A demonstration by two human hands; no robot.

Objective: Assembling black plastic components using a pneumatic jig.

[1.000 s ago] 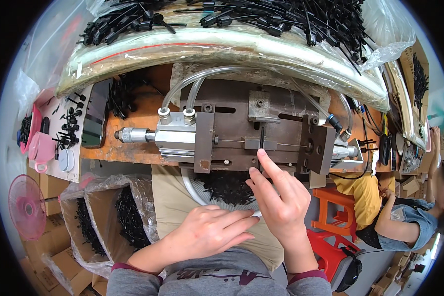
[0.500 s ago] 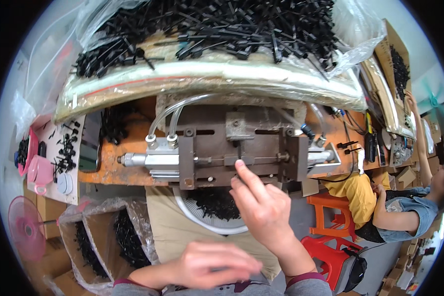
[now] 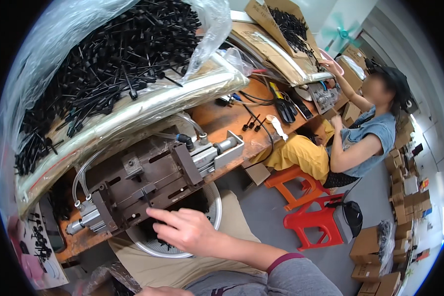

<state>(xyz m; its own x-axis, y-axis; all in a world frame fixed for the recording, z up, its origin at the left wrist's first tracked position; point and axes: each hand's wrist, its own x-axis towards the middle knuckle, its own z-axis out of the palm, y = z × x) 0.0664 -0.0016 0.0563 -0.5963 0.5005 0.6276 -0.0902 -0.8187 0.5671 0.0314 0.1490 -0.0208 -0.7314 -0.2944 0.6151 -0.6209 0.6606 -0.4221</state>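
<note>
My right hand [image 3: 185, 231] reaches in over the near edge of a dark metal fixture [image 3: 128, 192]. Its index finger is stretched out, and the tip meets the near end of a thin black rod-like part [image 3: 147, 199]. The thumb looks apart from that finger, and nothing shows gripped between them. This black part points toward me from a small block in the middle of the fixture. Only a sliver of my left hand [image 3: 163, 291] shows at the bottom edge, with its fingers out of sight.
A heap of black stemmed parts [image 3: 123, 59] lies on plastic behind the fixture. Under it, a round white basket [image 3: 215, 207] rests by my lap. Air tubes [image 3: 81, 180] join the cylinders. To the right, a co-worker [image 3: 362, 133] sits near orange and red stools [image 3: 313, 222].
My view has turned right, tilting the fixture in it. My left hand has dropped mostly out of view. The right index finger is now nearer the fixture's front edge, at the black part's end.
</note>
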